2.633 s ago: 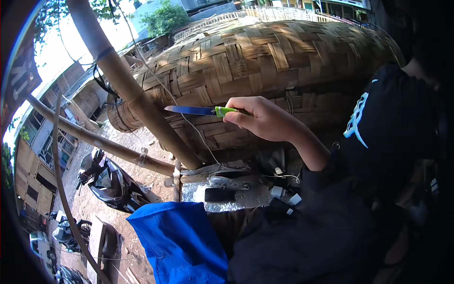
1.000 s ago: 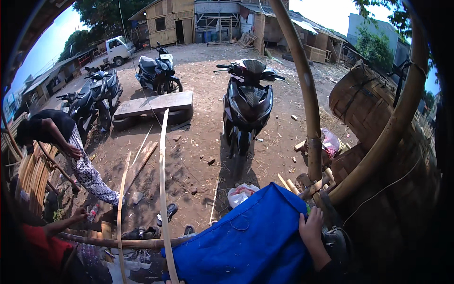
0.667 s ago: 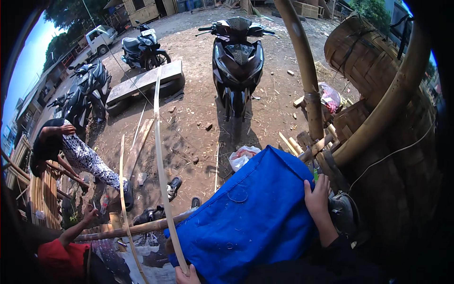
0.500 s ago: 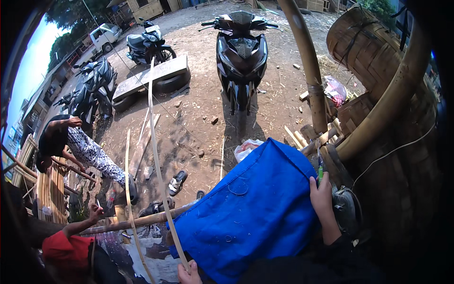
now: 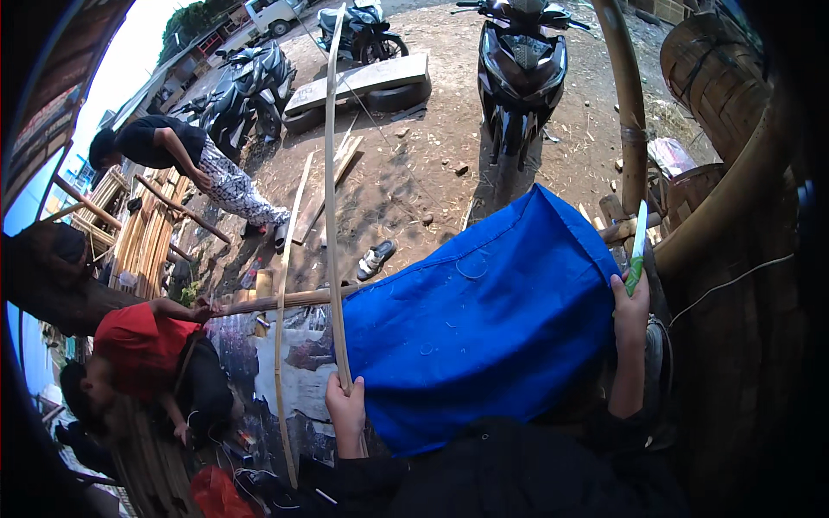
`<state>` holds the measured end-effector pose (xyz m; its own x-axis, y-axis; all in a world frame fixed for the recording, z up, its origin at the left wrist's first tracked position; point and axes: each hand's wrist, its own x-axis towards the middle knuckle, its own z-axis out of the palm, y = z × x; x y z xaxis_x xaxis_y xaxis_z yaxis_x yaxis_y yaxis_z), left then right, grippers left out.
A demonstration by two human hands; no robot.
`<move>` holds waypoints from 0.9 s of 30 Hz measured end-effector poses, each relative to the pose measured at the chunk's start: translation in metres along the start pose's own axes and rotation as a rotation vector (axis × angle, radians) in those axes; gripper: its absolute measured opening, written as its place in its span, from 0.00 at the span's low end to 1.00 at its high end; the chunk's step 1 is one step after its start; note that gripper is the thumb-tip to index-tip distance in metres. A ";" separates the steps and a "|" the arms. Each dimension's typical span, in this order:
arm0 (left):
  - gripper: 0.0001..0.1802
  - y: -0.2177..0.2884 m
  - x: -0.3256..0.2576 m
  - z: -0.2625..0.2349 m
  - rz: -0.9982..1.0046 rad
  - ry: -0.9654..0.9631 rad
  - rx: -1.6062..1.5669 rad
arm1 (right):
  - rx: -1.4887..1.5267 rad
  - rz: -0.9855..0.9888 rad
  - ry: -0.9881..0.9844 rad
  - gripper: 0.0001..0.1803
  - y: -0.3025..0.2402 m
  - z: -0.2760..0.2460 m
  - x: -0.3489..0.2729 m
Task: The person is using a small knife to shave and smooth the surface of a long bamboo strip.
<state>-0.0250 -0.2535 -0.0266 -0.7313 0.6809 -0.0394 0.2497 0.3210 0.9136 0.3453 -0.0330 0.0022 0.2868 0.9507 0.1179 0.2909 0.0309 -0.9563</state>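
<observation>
My left hand (image 5: 346,406) grips the near end of a long thin bamboo strip (image 5: 331,173) that runs away from me toward the motorcycles. My right hand (image 5: 629,304) holds a knife (image 5: 637,246) with a green handle, its pale blade pointing up beside a thick bamboo pole (image 5: 629,104). A blue cloth (image 5: 484,319) covers my lap between both hands. A second loose bamboo strip (image 5: 281,328) lies just left of the one I hold.
A person in red (image 5: 142,345) crouches at my left, and another in a dark top (image 5: 173,155) bends over stacked bamboo slats (image 5: 142,242). A black scooter (image 5: 521,69) stands ahead on the dirt. Woven bamboo baskets (image 5: 717,69) fill the right side.
The view swung from a woven basket down to the yard. My left hand came into view and took the bamboo strip. My right hand raised the knife beside the pole.
</observation>
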 end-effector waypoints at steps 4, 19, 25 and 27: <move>0.09 0.037 -0.016 -0.039 0.020 0.096 0.085 | 0.210 -0.023 -0.171 0.06 -0.020 -0.018 -0.008; 0.15 -0.007 -0.037 -0.006 -0.062 0.126 0.272 | -0.337 -0.179 -0.151 0.08 0.003 -0.032 0.003; 0.16 -0.023 -0.026 0.003 -0.084 0.098 0.354 | -0.394 -0.515 -0.298 0.17 -0.074 0.029 0.049; 0.16 -0.026 -0.028 0.006 -0.109 0.105 0.373 | -0.503 -0.682 -0.277 0.20 -0.061 0.061 0.060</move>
<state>-0.0074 -0.2771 -0.0518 -0.8225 0.5647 -0.0685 0.3661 0.6176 0.6961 0.2892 0.0406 0.0517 -0.3068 0.8175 0.4874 0.7028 0.5399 -0.4632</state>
